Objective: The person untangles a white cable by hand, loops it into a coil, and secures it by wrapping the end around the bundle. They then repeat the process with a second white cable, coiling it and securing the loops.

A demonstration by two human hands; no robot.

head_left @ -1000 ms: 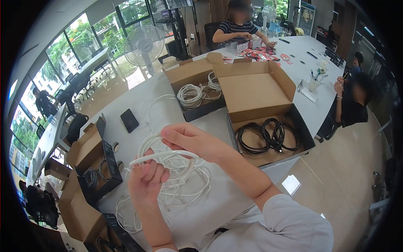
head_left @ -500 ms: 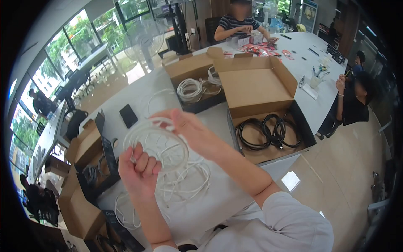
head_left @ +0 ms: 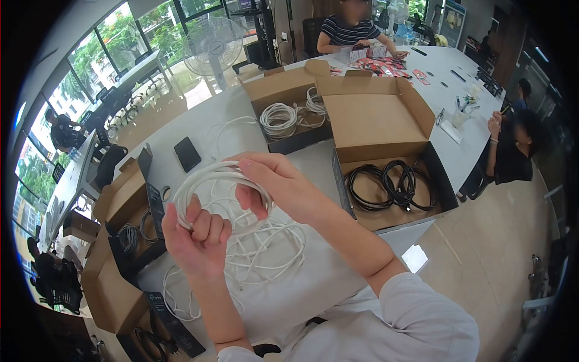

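Observation:
A coil of white cable [head_left: 208, 172] is held up over the table between my two hands. My left hand [head_left: 202, 238] has its fingers curled round the coil's lower left side. My right hand [head_left: 271, 181] grips the coil's upper right part between thumb and fingers. Beneath them, a loose tangle of white cable [head_left: 271, 256] lies on the white table [head_left: 301, 301]. One strand of it runs up toward the box with white coils.
Open cardboard boxes hold white coils [head_left: 280, 120], black cables [head_left: 392, 186] and grey cables [head_left: 128, 238]. A black phone [head_left: 187, 153] lies behind my hands. Another person [head_left: 350, 30] sits at the far end near red packets [head_left: 380, 66]; another person [head_left: 512, 145] sits at right.
My right hand has closed round the coil's upper right side, and the loops have gathered into a tighter bundle. My left hand has moved slightly left. The view has shifted a little.

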